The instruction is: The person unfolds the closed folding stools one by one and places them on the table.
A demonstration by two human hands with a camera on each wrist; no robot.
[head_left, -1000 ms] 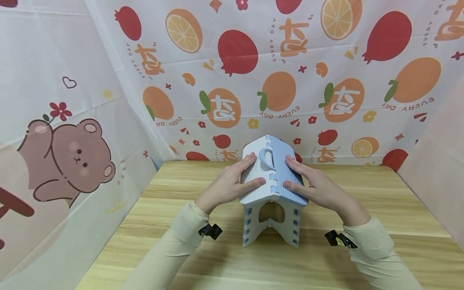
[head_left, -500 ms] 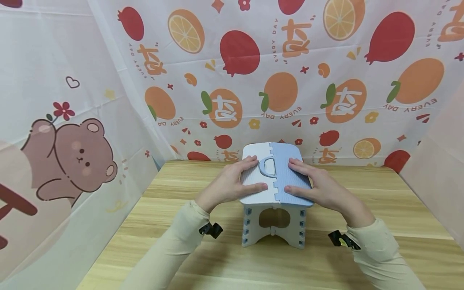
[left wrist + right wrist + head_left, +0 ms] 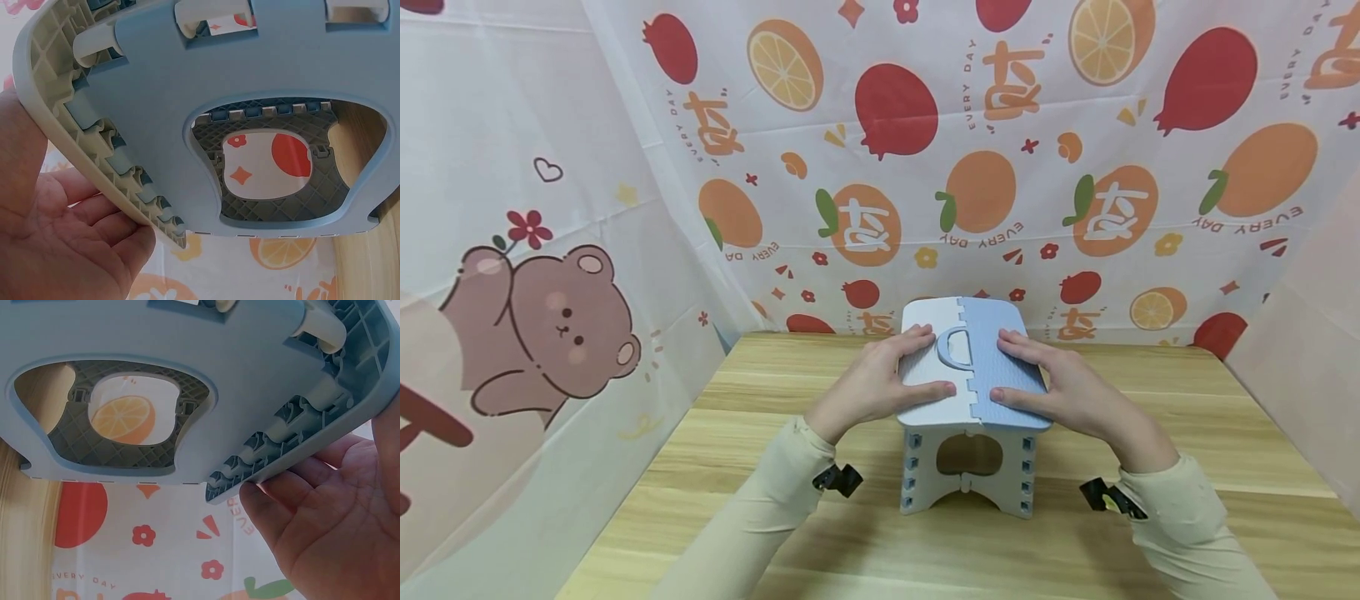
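Observation:
A white and blue folding step stool [image 3: 988, 367] stands upright on its legs, its two-part top lying flat. On the white half rests my left hand [image 3: 876, 383], thumb toward the seam and fingers extended near the blue carry handle [image 3: 941, 350]. The blue half lies under my right hand [image 3: 1067, 387], its fingers likewise spread on the surface. In the left wrist view, my palm is along the rim of the white half, beside a blue side panel [image 3: 153, 150]. Along the blue ribbed rim [image 3: 294, 450] in the right wrist view, my fingertips are partly hidden.
The stool stands on a wood-grain table [image 3: 760, 500]. Close behind the table hangs a fruit-print cloth [image 3: 917, 200], with a bear-print cloth [image 3: 572, 325] on the left. Small black devices [image 3: 842, 479] are strapped at both wrists.
The stool's top has gone from a peaked roof shape to flat, mostly by half a second ago. Its legs have spread apart, and my hands have moved slightly apart with the two halves.

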